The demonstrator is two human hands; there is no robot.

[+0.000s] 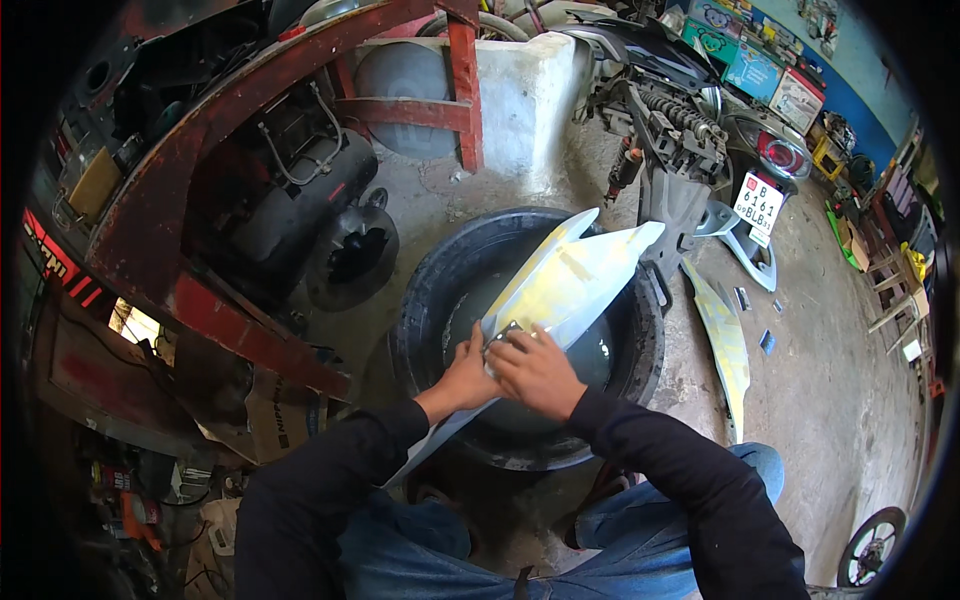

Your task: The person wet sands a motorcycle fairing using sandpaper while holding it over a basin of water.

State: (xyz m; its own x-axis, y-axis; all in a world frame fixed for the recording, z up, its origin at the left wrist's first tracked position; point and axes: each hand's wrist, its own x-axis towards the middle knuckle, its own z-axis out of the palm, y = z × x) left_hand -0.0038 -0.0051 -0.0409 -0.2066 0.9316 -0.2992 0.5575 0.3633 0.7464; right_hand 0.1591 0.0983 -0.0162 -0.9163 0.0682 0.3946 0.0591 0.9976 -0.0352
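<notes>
A motorcycle body panel (575, 285), pale grey with sanded yellow patches, slants over a round black tub (425, 290) of cloudy water. My left hand (465, 376) is closed around the panel's lower left edge, thumb on top. Beside it my right hand (540, 375) presses bent fingers onto the panel's face. Under those fingertips shows the edge of a small dark piece that looks like sandpaper; most of it is hidden. The panel's lower end runs below my left wrist toward my knee.
Right of the tub, a second yellow-patched panel (722, 350) lies on the floor near small blue scraps (767, 342). A partly stripped motorcycle (680, 140) stands behind. To the left, a red metal frame (235, 325) surrounds a dark compressor tank (310, 175). A wheel (872, 548) lies lower right.
</notes>
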